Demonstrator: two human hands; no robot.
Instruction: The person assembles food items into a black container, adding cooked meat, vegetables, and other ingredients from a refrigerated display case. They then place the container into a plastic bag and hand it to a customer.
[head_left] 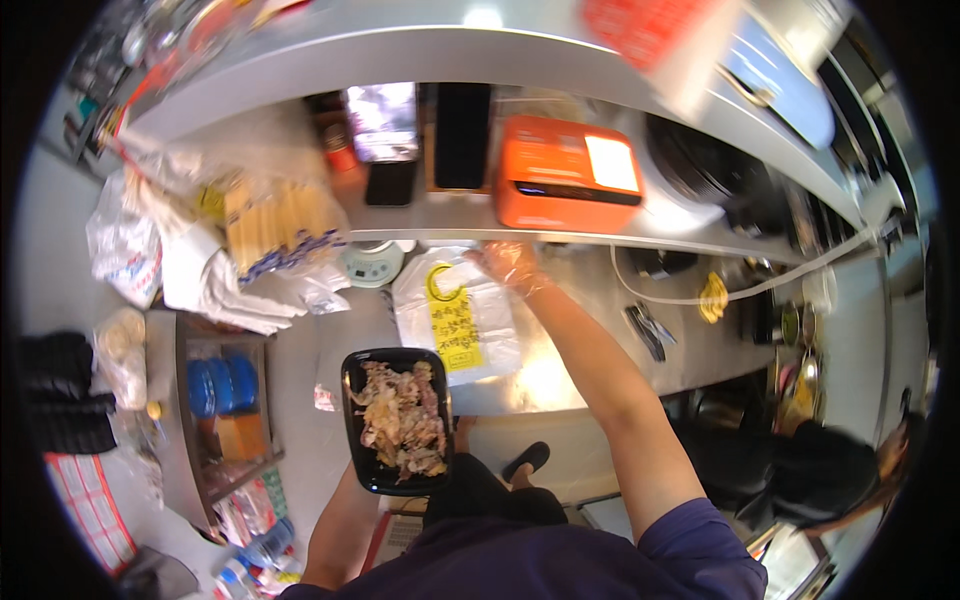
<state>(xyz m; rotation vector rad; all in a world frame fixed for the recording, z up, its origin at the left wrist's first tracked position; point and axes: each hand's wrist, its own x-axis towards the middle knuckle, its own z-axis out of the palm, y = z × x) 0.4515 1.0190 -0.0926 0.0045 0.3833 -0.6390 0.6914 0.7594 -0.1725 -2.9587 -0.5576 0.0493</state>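
A black plastic tray (pixel 447 470) of cooked, chopped meat (pixel 405 420) is held up in front of me on the left. My left forearm (pixel 340 525) runs under it, and the hand supporting it is hidden below. On the steel counter lies a white plastic bag (pixel 410 310) with a yellow printed panel. My right hand (pixel 512 265), in a clear plastic glove, reaches to the bag's upper right corner, just under the shelf edge. Its fingers are bent together at that corner, slightly blurred.
Above the counter, a shelf carries an orange printer-like box (pixel 565 180), a lit phone (pixel 383 122) and a dark tablet-like screen (pixel 461 140). A small scale (pixel 371 264) stands by the bag. Tongs (pixel 650 330) and a white hose are at right. A person in black (pixel 800 470) is at lower right.
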